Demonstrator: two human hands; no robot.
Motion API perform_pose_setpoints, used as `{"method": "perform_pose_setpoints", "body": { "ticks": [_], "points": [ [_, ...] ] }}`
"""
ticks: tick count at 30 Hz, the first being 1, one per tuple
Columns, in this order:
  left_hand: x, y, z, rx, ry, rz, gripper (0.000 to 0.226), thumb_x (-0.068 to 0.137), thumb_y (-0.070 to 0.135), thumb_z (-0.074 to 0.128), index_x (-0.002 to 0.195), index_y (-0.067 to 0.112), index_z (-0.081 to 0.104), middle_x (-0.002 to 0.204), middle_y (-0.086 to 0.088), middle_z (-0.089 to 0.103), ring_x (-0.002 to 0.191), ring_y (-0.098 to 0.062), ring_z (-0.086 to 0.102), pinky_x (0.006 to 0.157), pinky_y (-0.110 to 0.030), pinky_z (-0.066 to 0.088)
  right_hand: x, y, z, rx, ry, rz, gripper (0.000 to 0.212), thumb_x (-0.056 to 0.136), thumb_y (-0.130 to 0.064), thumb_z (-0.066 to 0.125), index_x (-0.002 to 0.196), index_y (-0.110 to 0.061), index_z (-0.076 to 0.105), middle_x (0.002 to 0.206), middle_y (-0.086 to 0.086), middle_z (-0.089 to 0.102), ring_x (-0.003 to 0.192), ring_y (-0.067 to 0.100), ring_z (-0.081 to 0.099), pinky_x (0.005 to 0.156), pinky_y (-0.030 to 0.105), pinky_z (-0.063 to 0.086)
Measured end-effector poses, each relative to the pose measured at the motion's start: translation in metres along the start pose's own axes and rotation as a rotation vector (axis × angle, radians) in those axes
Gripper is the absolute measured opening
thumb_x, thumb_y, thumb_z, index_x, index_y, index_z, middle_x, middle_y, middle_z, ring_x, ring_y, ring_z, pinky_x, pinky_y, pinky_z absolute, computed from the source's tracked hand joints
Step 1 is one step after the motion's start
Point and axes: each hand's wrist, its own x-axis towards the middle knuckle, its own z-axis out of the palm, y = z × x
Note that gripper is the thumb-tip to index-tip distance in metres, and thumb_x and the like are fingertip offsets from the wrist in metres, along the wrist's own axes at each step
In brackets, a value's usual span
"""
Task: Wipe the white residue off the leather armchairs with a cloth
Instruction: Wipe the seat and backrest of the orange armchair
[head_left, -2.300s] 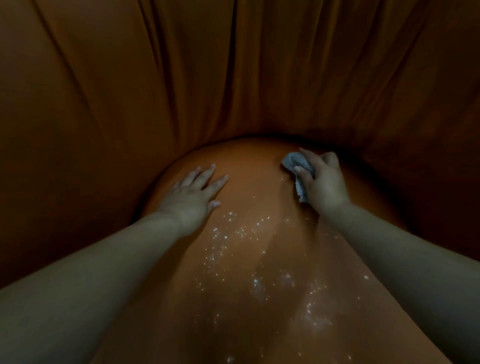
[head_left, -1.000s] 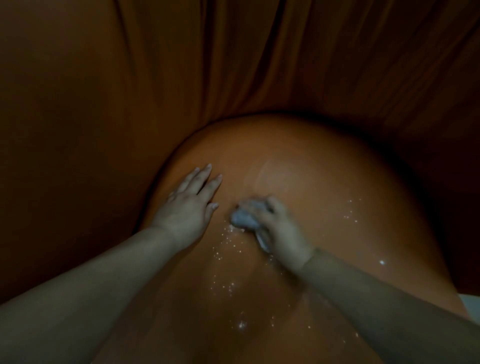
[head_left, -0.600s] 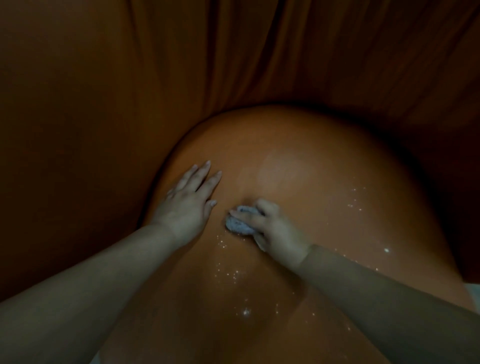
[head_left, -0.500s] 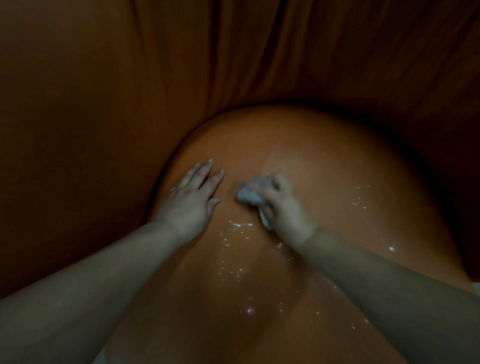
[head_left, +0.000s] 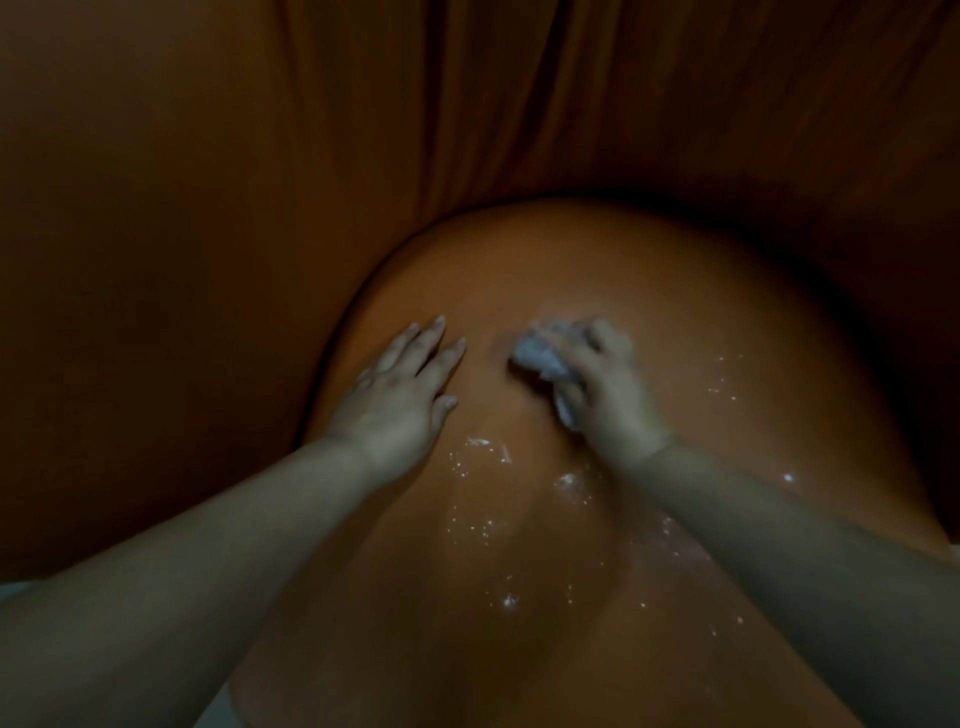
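V. dim, warm cast; wide-angle edge warp, motion blur at right hand (head_left: 605, 387).

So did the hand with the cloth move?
Yes. The right hand slid the cloth farther up the seat cushion, away from the flat left hand.

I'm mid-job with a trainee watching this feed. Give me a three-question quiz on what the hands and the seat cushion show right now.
1. True or false: the left hand lies flat on the seat cushion.
2. The right hand grips: A) nothing B) the cloth C) a brush.
3. Where does most of the white residue lie?

Key: 1 true. 2 B. 3 On the cushion nearer the camera than both hands, with a few specks right of the right hand.
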Motion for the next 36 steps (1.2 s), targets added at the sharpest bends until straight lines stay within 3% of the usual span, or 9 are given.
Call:
{"method": "perform_pose_setpoints", "body": {
  "ticks": [5,10,14,17,22,25,28,31,36],
  "points": [
    [0.026,0.022,-0.005,0.0,0.006,0.025,0.056,0.102,0.037,0.035,0.152,0.036,0.012,0.16,0.015,-0.008,0.147,-0.011,-0.009,0.117,-0.044,0.011,-0.01,0.018,-0.009,-0.058,-0.043,0.016,0.055,0.08,0.006,0.059,0.131,-0.014,0.058,0.11,0.018,0.056,0.1,0.036,0.047,0.086,0.036,0.04],
    [0.047,0.047,-0.006,0.025,-0.05,0.066,0.058,0.1,0.042,0.037,0.152,0.039,0.01,0.159,0.017,-0.01,0.147,-0.011,-0.01,0.117,-0.042,0.007,-0.051,0.019,-0.024,0.06,-0.198,-0.032,0.051,0.081,0.006,0.063,0.128,-0.013,0.061,0.099,0.013,0.054,0.097,0.022,0.043,0.08,0.021,0.028],
    [0.067,0.07,-0.006,0.081,-0.084,0.118,0.061,0.099,0.049,0.037,0.151,0.04,0.007,0.159,0.017,-0.012,0.147,-0.011,-0.012,0.117,-0.041,0.004,-0.007,0.061,-0.074,-0.113,-0.014,0.078,0.052,0.082,0.002,0.063,0.129,-0.02,0.059,0.108,0.011,0.055,0.102,0.032,0.047,0.086,0.033,0.036],
    [0.081,0.086,-0.003,0.085,-0.075,0.157,0.062,0.099,0.049,0.037,0.152,0.039,0.007,0.16,0.016,-0.011,0.147,-0.012,-0.012,0.116,-0.04,0.002,-0.005,0.079,-0.087,-0.168,-0.066,0.055,0.051,0.084,-0.001,0.06,0.131,-0.021,0.058,0.111,0.012,0.055,0.102,0.033,0.046,0.089,0.04,0.039],
    [0.092,0.101,0.002,0.122,-0.074,0.186,0.066,0.097,0.054,0.037,0.152,0.038,0.004,0.16,0.013,-0.012,0.147,-0.013,-0.013,0.116,-0.038,-0.002,-0.07,0.062,-0.069,-0.029,-0.19,0.004,0.051,0.085,-0.002,0.064,0.13,-0.026,0.059,0.11,0.007,0.056,0.1,0.021,0.047,0.082,0.031,0.039],
    [0.097,0.107,0.002,0.176,-0.072,0.191,0.072,0.093,0.061,0.036,0.151,0.039,-0.002,0.159,0.012,-0.016,0.146,-0.015,-0.016,0.116,-0.04,-0.005,-0.055,0.076,-0.085,0.005,-0.057,0.087,0.054,0.081,0.006,0.064,0.127,-0.021,0.061,0.1,0.013,0.052,0.095,0.029,0.047,0.078,0.03,0.035],
    [0.102,0.112,0.005,0.193,-0.094,0.171,0.083,0.087,0.069,0.04,0.15,0.042,-0.007,0.158,0.012,-0.022,0.145,-0.017,-0.021,0.116,-0.043,-0.007,-0.004,0.105,-0.108,-0.111,0.129,0.193,0.052,0.082,0.005,0.06,0.127,-0.022,0.061,0.109,0.016,0.051,0.104,0.035,0.045,0.091,0.032,0.034],
    [0.103,0.113,0.009,0.178,-0.077,0.16,0.089,0.083,0.07,0.046,0.15,0.043,-0.006,0.158,0.012,-0.022,0.145,-0.017,-0.021,0.117,-0.044,-0.007,0.005,0.114,-0.106,-0.124,0.089,0.209,0.051,0.084,0.003,0.058,0.128,-0.024,0.061,0.114,0.012,0.052,0.108,0.031,0.044,0.094,0.026,0.03],
    [0.103,0.113,0.009,0.189,-0.057,0.162,0.088,0.083,0.069,0.046,0.15,0.041,-0.004,0.158,0.011,-0.021,0.145,-0.018,-0.02,0.118,-0.046,-0.005,-0.073,0.081,-0.087,-0.04,-0.091,0.078,0.051,0.082,0.002,0.065,0.125,-0.026,0.063,0.105,0.01,0.058,0.095,0.029,0.05,0.08,0.038,0.045]
  ]
}}
